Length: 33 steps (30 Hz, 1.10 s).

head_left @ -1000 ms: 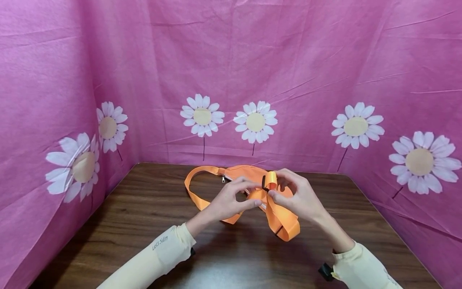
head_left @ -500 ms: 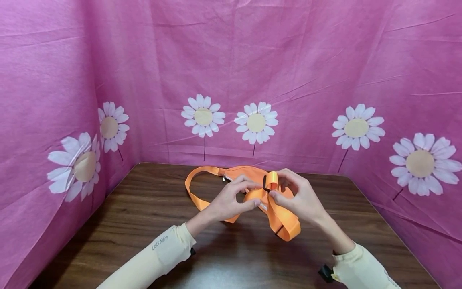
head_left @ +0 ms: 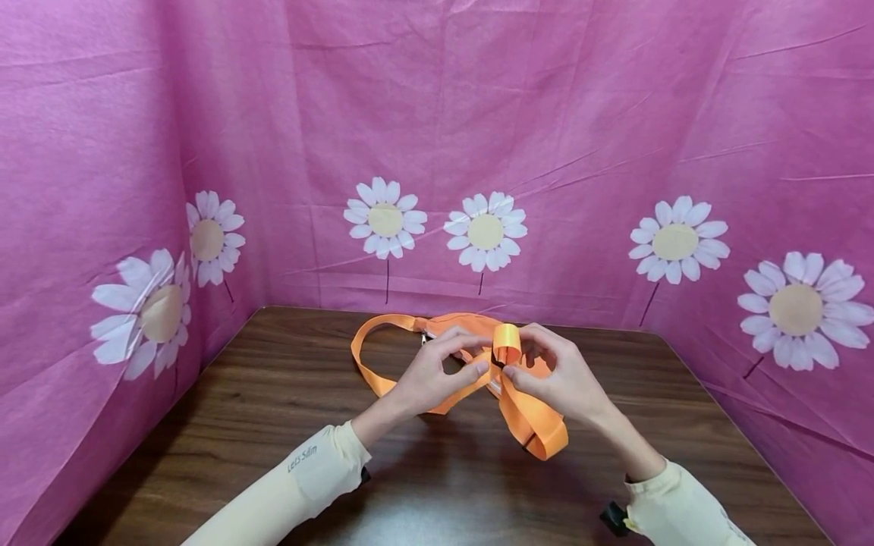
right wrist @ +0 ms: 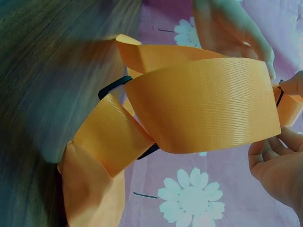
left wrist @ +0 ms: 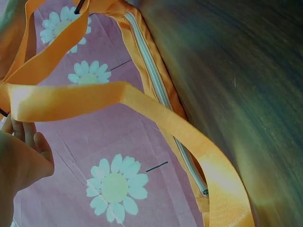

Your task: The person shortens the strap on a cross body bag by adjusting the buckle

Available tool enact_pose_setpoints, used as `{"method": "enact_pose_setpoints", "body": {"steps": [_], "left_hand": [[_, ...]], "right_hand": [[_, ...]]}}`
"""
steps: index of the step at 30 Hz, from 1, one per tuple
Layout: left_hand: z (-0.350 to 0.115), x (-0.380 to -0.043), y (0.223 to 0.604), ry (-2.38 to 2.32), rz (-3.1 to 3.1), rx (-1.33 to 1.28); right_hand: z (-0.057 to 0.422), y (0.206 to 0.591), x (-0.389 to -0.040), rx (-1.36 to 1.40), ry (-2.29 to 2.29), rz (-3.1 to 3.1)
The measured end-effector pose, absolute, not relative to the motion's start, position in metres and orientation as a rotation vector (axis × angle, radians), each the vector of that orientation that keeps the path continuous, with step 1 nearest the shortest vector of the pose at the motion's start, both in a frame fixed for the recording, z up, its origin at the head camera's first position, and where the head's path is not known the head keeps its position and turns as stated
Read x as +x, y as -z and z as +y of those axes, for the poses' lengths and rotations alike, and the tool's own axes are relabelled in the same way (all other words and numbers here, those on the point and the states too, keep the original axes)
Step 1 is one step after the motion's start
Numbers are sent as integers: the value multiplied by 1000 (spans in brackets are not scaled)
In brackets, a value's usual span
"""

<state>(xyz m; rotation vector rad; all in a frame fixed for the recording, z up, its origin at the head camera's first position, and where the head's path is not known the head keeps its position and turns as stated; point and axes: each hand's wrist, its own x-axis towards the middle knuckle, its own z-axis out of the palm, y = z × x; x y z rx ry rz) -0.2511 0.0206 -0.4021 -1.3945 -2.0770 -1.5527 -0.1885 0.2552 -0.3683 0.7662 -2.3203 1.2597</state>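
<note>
An orange waist bag (head_left: 460, 324) lies toward the back of the table, with a zipper (left wrist: 151, 68) along its side. Its wide orange strap (head_left: 535, 423) is raised between the two hands. My left hand (head_left: 432, 373) pinches the strap between thumb and forefinger, left of a black slider buckle (head_left: 498, 363). On the other side, my right hand (head_left: 565, 371) holds the strap at the buckle with thumb and fingertips. A small strap loop (head_left: 507, 338) stands up above the buckle. In the right wrist view, a black ring (right wrist: 113, 87) joins another strap loop near the bag's end.
The brown wooden table (head_left: 287, 379) is enclosed by a pink cloth (head_left: 560, 91) printed with white daisies. The rest of the strap curves out to the left as a loop (head_left: 356, 345). A metal zipper pull (head_left: 423, 338) hangs at the bag's left end.
The small strap loop and buckle have turned and shifted slightly left. The right hand has moved left with them. The left hand's fingertips have closed in on the strap.
</note>
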Motion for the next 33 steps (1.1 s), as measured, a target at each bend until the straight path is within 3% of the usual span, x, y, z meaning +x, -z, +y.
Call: {"method": "enact_pose_setpoints", "body": {"steps": [7,22,33], "left_hand": [[20,-251,404,1693,-2105,-1334],[20,-256,399,2561,-1993,-1139],[18,-251,399,2187,-2132,-1346]], "right_hand": [[254,374,-190,760,-1283,-2340],[248,376,-190,844,-1260,-2344],[245,372,-186,828,-1262,-2349]]}}
